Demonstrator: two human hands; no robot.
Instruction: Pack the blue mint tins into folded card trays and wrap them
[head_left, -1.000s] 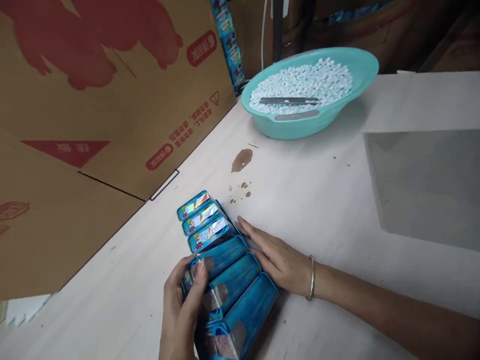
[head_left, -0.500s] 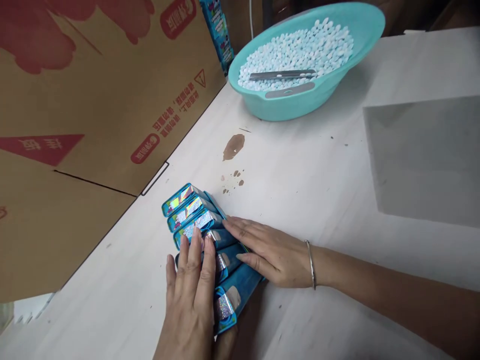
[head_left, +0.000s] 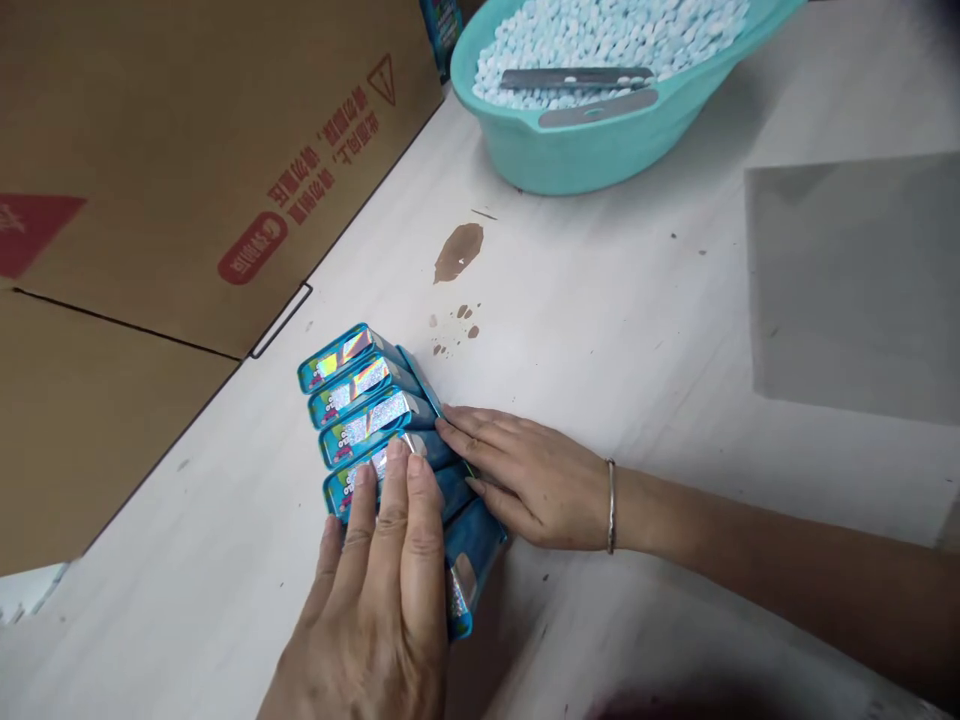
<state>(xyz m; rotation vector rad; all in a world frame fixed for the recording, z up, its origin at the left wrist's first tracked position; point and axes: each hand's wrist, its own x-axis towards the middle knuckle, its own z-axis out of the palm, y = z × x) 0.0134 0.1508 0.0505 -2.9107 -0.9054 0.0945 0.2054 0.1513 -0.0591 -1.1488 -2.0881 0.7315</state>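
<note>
A row of several small blue tins stands packed side by side on the table, with shiny holographic stickers on the ends facing left. My left hand lies over the nearer tins, fingers stretched out and pressing on the stickered ends; its thumb is hidden. On the other side, my right hand, with a bracelet at the wrist, rests extended fingers against the row. A flat blue lid or panel shows along that right side. The nearer tins are partly covered by my left hand.
A turquoise basin of pale blue and white pellet-like sweets stands at the back, with a grey flat tool on them. A large cardboard box lines the left. A grey sheet or patch lies right; brown marks show on the table.
My left hand has moved up along the row and covers its nearer stickered ends more. My right hand stays against the side. The whole view has shifted a little.
</note>
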